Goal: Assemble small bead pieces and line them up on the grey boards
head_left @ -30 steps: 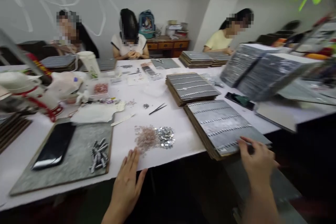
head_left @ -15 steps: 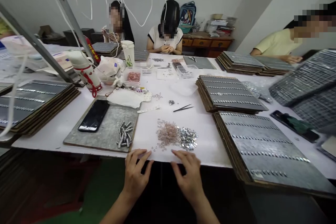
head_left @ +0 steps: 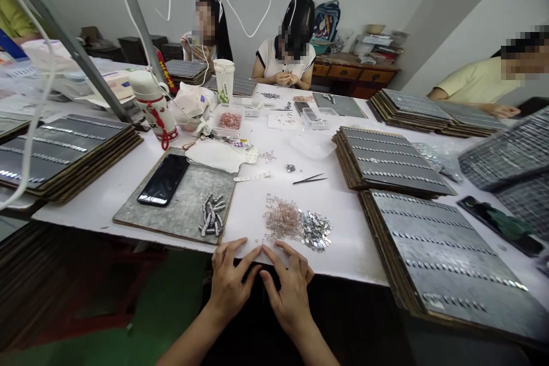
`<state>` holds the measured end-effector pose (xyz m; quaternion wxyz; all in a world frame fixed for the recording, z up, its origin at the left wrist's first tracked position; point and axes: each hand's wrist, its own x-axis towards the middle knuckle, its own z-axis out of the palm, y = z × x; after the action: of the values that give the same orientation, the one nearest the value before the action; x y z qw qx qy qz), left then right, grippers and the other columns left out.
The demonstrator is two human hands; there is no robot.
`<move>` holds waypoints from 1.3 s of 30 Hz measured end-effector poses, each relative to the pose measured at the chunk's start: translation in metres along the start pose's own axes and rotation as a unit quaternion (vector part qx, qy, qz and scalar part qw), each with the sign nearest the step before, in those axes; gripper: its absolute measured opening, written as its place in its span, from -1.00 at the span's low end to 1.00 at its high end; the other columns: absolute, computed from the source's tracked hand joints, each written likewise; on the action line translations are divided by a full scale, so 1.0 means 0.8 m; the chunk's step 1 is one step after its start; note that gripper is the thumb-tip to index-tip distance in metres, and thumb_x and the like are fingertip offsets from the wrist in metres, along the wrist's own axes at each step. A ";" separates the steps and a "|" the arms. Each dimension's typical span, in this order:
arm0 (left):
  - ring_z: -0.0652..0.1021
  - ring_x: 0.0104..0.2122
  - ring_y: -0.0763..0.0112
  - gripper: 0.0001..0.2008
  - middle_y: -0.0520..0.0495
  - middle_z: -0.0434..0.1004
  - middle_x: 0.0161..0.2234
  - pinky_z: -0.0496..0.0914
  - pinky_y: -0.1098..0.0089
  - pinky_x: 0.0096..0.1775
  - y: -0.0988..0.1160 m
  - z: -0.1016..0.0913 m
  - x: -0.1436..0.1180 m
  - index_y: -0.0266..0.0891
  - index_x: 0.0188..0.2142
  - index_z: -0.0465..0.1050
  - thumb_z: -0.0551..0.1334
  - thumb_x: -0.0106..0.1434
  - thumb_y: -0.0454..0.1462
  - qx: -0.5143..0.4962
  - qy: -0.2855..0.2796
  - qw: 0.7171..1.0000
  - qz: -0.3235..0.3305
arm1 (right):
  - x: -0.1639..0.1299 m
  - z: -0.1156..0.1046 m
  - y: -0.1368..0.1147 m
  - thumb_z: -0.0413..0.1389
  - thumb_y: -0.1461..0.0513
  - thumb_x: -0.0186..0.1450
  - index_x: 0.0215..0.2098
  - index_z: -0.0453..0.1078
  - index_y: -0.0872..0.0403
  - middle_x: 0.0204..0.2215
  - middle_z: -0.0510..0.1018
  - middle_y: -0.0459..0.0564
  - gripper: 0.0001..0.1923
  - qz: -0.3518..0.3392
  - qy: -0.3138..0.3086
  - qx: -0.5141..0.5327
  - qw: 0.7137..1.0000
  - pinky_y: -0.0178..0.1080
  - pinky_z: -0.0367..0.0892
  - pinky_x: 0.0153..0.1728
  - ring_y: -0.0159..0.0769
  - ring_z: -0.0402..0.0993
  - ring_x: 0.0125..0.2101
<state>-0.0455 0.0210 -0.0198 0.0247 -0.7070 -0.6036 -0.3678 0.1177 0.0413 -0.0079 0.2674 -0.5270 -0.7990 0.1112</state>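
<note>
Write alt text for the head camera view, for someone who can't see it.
Two bare hands, left hand and right hand, rest side by side at the edge of a white table, just before a pile of pink beads and silver sequins. Three other people sit across.

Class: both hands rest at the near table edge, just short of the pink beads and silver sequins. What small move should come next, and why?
Probably slide the right hand forward to the pink beads. Both it and the left hand are empty at the table edge, and the beads and silver sequins lie loose just beyond the fingertips.
</note>
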 end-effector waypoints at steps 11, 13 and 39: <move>0.43 -0.19 0.26 -0.75 -0.07 0.50 -0.26 0.31 0.14 -0.06 0.000 -0.010 0.000 -0.08 -0.20 0.58 0.24 0.25 -0.45 -0.134 0.067 0.988 0.030 | -0.005 -0.010 0.002 0.06 0.09 0.32 0.16 0.26 -0.19 0.13 0.28 0.02 -0.57 -0.018 0.007 0.022 1.000 -0.01 0.19 -0.02 -0.06 0.22 0.07; 0.41 -0.20 0.27 -0.74 -0.06 0.49 -0.26 0.32 0.20 -0.11 0.004 -0.013 0.000 -0.04 -0.21 0.59 0.25 0.24 -0.44 -0.164 0.060 0.984 0.025 | -0.006 -0.018 0.003 0.05 0.09 0.33 0.14 0.28 -0.18 0.12 0.29 0.01 -0.60 -0.042 -0.004 0.052 0.998 -0.02 0.19 -0.01 -0.08 0.22 0.07; 0.38 -0.49 0.47 -0.73 0.03 0.41 -0.53 0.27 0.47 -0.40 0.058 -0.014 -0.002 -0.27 -0.42 0.50 0.25 0.24 -0.10 -0.527 -0.176 0.758 -0.342 | -0.029 -0.034 0.010 0.09 0.35 0.29 -0.31 0.45 -0.03 -0.23 0.40 -0.03 -0.85 -0.078 0.136 0.113 0.981 -0.17 0.23 -0.17 -0.26 0.26 -0.19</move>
<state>-0.0104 0.0014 0.0066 -0.5857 -0.4074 -0.5097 -0.4808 0.1456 0.0206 0.0039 0.4389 -0.4400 -0.7761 0.1067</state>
